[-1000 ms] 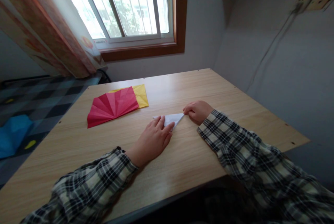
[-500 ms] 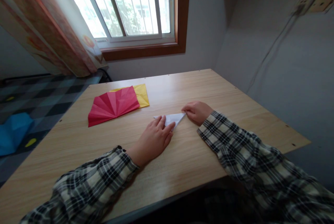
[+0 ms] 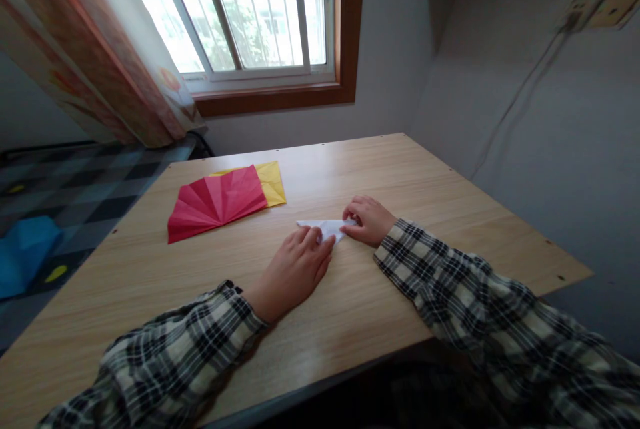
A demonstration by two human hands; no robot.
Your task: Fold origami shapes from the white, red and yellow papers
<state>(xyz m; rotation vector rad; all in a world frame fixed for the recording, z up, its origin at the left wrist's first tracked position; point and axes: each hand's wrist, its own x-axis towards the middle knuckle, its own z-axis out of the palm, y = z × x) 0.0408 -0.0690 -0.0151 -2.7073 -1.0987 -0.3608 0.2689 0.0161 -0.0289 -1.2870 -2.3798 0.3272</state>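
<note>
A small folded white paper [image 3: 324,226] lies flat near the middle of the wooden table [image 3: 410,176]. My left hand [image 3: 295,269] rests palm down with its fingertips pressing on the paper's near left part. My right hand [image 3: 367,219] has its fingers on the paper's right end, folded over that corner. Much of the paper is hidden under both hands. Both arms wear checked sleeves.
A red pleated paper fan [image 3: 215,202] lies on a yellow sheet [image 3: 273,179] at the table's far left. Beyond are a window [image 3: 250,9] and a curtain [image 3: 100,49]. A grey wall stands to the right. A blue object [image 3: 25,252] lies on the chequered floor at the left.
My right hand has slid left along the white paper, bringing its right tip inward, so less paper shows. My left hand has stayed in place.
</note>
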